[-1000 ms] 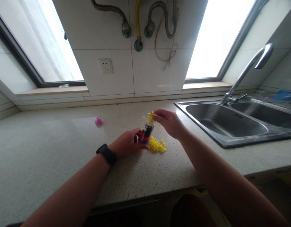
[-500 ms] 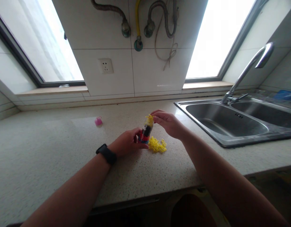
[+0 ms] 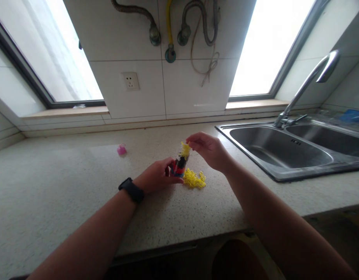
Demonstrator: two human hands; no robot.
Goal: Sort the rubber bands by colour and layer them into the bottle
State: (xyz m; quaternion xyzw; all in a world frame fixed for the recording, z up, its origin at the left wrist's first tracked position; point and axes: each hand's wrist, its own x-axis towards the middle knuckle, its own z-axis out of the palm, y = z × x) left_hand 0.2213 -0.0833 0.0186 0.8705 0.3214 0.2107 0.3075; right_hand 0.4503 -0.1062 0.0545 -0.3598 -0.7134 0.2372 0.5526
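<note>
My left hand (image 3: 156, 175) wraps round the lower part of a small clear bottle (image 3: 180, 163) that stands tilted on the speckled countertop (image 3: 65, 186). The bottle is filled with layers of red, blue, black and yellow small rings. My right hand (image 3: 210, 151) is at the bottle's mouth, its fingers pinched on some yellow rings (image 3: 185, 149) that bulge from the top. A loose pile of yellow rings (image 3: 194, 179) lies on the counter just right of the bottle's base. A black watch sits on my left wrist.
A small pink cap (image 3: 121, 149) lies on the counter to the left. A steel double sink (image 3: 287, 149) with a curved tap (image 3: 309, 83) fills the right side. A wall socket (image 3: 130, 81) and hoses hang on the tiled wall behind.
My right hand has kept working at the bottle's mouth, dipping down and then lifting slightly, and the yellow rings now bulge less loosely from the top. My left hand has stayed put.
</note>
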